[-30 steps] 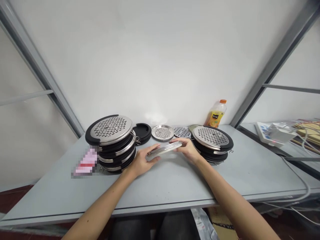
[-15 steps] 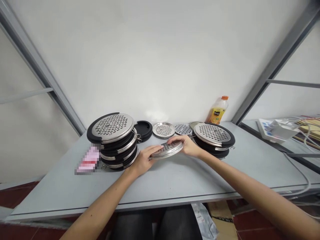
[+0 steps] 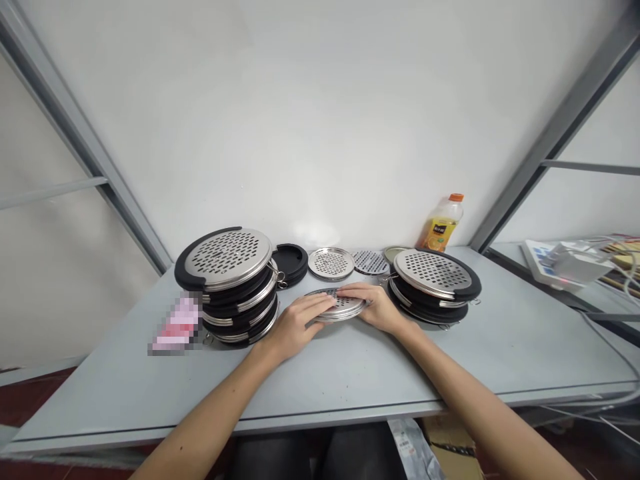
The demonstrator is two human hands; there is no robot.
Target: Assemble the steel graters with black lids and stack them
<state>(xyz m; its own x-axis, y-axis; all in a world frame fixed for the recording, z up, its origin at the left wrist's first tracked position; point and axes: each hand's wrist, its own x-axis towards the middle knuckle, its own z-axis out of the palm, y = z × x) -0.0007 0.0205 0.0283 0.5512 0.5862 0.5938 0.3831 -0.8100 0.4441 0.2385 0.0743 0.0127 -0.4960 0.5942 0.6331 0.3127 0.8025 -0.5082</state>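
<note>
A round perforated metal plate [image 3: 345, 308] with a raised rim lies nearly level, low over the middle of the table. My left hand [image 3: 299, 321] grips its left edge, fingers on top and thumb at the near rim. On the opposite edge my right hand [image 3: 377, 308] is closed, its fingers stretched across the top. Whether the plate touches the table is hidden. Left of my hands rises a stack of similar plates [image 3: 230, 257] with black rims and metal rings. A shorter stack [image 3: 435, 273] of the same kind stands to the right.
Along the wall lie black round rings [image 3: 291, 261], a rimmed perforated plate [image 3: 331, 264], a flat perforated disc [image 3: 371, 262] and a plain yellowish disc [image 3: 395, 253]. A juice bottle [image 3: 442, 223] stands behind the right stack. White power strips [image 3: 565, 267] and cables lie far right.
The plate has gone from tilted and raised to lower and nearly level. Both hands have come down with it, and my left fingers now reach further over its top.
</note>
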